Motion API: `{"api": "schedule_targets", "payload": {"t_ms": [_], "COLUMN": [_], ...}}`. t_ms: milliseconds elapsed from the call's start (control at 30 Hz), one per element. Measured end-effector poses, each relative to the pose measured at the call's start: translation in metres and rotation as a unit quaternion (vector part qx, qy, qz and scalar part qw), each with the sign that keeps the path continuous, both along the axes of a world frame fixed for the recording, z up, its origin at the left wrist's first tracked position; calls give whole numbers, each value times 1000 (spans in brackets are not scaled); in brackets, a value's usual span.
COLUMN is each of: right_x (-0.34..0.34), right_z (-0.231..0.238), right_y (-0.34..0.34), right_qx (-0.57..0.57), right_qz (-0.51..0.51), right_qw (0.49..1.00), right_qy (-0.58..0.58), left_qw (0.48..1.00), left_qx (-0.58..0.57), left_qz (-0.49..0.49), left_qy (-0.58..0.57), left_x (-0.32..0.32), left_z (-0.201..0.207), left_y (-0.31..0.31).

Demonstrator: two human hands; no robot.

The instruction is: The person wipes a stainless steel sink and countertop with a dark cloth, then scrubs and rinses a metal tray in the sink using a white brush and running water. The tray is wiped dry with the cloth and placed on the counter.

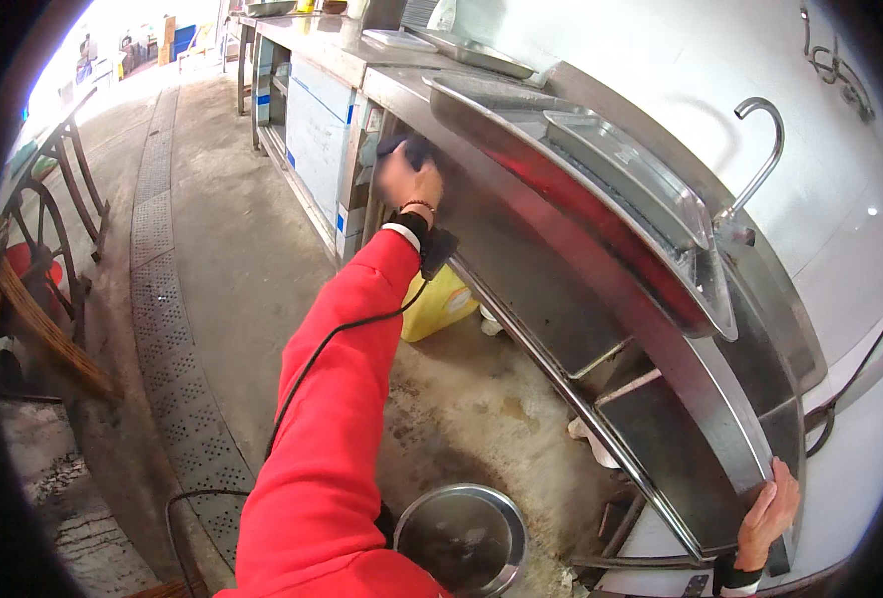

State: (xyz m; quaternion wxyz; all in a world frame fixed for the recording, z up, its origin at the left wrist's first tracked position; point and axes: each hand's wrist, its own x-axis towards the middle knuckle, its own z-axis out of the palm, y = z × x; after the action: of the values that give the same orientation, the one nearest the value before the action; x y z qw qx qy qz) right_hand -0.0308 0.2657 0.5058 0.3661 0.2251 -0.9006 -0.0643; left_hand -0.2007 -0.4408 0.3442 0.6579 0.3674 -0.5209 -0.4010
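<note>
My left hand (409, 179), at the end of a red sleeve, presses a dark cloth (408, 148) against the upper front edge of a long stainless steel counter (521, 249). A black wrist strap and a black cable run down that arm. My right hand (768, 513), with a dark wristband, grips the counter's front edge at the lower right. A shallow steel tray (621, 159) rests in the counter top between the two hands.
A curved tap (760, 149) rises by the white wall. Under the counter stand a yellow canister (443, 304) and white rags. A round steel lid (461, 538) lies on the wet concrete floor. A drain grate strip (162, 259) and wooden furniture (42, 299) lie left.
</note>
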Motion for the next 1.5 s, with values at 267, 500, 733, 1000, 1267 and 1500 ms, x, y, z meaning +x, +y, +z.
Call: {"api": "schedule_targets", "payload": {"t_ms": [267, 500, 733, 1000, 1267, 1500], "right_x": [-6, -6, -6, -7, -4, -6], "right_z": [-5, -6, -4, -5, -4, -5], "right_y": [-7, -8, -5, -6, -9, -16], "right_qx": [19, 10, 7, 10, 10, 16], "right_qz": [3, -8, -3, 19, 7, 8], "right_qw": [999, 999, 1000, 999, 999, 998], "right_qy": [48, 40, 20, 43, 43, 65], "left_qw": [979, 867, 808, 953, 996, 992], "left_qx": [-198, -437, -555, -304, 37, -80], "left_qz": [-56, -237, -198, -8, -84, -70], "left_qy": [-1, -26, -4, 11, -15, -61], "left_x": [22, 83, 49, 10, -3, 30], "left_z": [32, 18, 19, 10, -43, -55], "left_y": [158, 246, 168, 54, 11, 186]}}
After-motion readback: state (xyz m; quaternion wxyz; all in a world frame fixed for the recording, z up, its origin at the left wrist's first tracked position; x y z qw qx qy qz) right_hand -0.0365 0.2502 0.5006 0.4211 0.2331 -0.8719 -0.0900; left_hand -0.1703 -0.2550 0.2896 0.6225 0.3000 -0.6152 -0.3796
